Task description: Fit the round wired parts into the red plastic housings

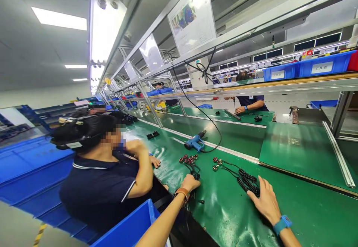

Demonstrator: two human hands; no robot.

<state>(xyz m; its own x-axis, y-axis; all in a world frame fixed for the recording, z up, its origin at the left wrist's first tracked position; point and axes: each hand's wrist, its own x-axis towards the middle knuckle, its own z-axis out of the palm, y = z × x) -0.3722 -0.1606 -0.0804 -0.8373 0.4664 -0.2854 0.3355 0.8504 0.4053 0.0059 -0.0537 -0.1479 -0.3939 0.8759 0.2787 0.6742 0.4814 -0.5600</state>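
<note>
My left hand (190,183) is closed around a bundle of black cables (195,171). The round red-and-metal end pieces (188,159) of that bundle fan out beyond my fingers on the green mat. To the right, my right hand (267,200) is open beside a second coiled bundle of black cables (248,180). Its thumb and fingers are spread at the near end of the coil, touching or almost touching it. This second bundle lies flat, with a few round end pieces (215,163) pointing left.
A blue heat gun (195,141) lies behind the cables, its cord rising to the shelf frame. Close on my left sits a co-worker (103,180), one hand on the bench. A blue bin (131,226) stands low at front left. Blue trays (326,65) sit on the shelf.
</note>
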